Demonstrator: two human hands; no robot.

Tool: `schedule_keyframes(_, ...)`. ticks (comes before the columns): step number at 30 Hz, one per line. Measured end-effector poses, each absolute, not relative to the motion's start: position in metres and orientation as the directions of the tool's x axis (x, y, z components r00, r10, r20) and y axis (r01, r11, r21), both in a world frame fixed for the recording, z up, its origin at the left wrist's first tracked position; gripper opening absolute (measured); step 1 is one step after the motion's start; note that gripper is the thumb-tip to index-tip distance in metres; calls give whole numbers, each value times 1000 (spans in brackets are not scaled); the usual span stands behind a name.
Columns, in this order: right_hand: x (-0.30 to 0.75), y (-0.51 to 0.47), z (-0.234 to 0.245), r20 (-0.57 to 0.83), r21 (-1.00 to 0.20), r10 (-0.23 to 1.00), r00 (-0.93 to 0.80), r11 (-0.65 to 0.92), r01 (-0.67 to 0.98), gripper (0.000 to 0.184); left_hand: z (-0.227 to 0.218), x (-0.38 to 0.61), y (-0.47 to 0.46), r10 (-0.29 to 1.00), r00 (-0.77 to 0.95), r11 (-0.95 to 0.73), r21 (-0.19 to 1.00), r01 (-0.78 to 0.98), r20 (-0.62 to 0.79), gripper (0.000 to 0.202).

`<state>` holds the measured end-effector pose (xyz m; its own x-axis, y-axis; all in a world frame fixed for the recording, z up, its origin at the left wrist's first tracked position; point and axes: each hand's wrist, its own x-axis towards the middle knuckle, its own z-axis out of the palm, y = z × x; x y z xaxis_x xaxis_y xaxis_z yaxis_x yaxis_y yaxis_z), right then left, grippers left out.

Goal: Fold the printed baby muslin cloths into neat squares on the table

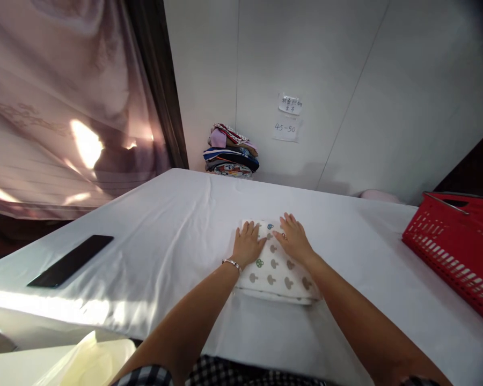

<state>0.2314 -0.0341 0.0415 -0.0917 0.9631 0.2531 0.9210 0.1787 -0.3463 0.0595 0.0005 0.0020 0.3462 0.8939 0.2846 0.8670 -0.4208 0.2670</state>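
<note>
A folded white cloth printed with mushroom shapes, mostly grey-brown with a few coloured ones, lies on the white-covered table in front of me. My left hand rests flat on its far left part, fingers stretched forward and a bracelet on the wrist. On the far right part lies my right hand, palm down with the fingers extended. Both hands touch the cloth from above without gripping it. The near edge of the cloth shows folded layers.
At the table's right edge stands a red plastic basket. A dark flat phone-like slab lies on the left. Behind the table, folded fabrics are stacked against the wall. A pale yellow bag is at lower left, below a pink curtain.
</note>
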Motion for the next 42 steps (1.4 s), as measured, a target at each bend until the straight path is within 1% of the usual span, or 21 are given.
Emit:
schedule_keyframes(2,240,-18,26,128,-277,992,3,33,960,64,2,60,0,893,347,-422,269,865,285,53)
schedule_keyframes(4,246,-11,10,46,-236,998,36,-24,972,66,2,59,-1,894,349,-423,269,865,282,52)
schedule_keyframes(5,247,-10,4,33,-223,999,35,-27,974,67,2,59,-1,896,348,-420,270,866,277,52)
schedule_keyframes(8,250,-10,-4,42,-209,999,19,-10,978,68,4,59,-2,903,347,-412,284,866,252,52)
schedule_keyframes(12,250,-9,-2,36,-210,999,12,-4,978,68,7,59,1,906,354,-415,325,850,231,52)
schedule_keyframes(18,251,-10,2,38,-182,999,20,-12,983,64,10,47,-5,900,415,-431,412,803,134,52)
schedule_keyframes(23,252,-11,10,-5,-200,1000,-4,3,980,61,8,15,-31,885,456,-437,512,740,95,50)
schedule_keyframes(27,252,-24,17,-47,-221,998,-48,36,975,57,9,-12,-59,885,449,-429,587,687,121,46)
schedule_keyframes(29,250,-41,19,-66,-242,992,-103,85,967,56,8,-22,-74,891,423,-425,623,656,163,40)
schedule_keyframes(31,248,-64,20,-70,-288,979,-193,165,943,57,5,-26,-87,890,398,-439,650,620,223,35)
schedule_keyframes(33,245,-90,20,-41,-342,957,-287,257,904,60,2,-27,-98,864,403,-497,638,588,303,32)
schedule_keyframes(35,242,-114,19,8,-373,934,-358,335,865,63,0,-23,-106,817,428,-576,574,582,386,32)
schedule_keyframes(38,241,-138,19,77,-368,905,-419,417,831,59,2,-14,-111,755,461,-652,453,609,466,27)
schedule_keyframes(42,245,-151,19,166,-322,881,-443,473,820,45,13,-3,-116,704,512,-692,315,650,492,22)
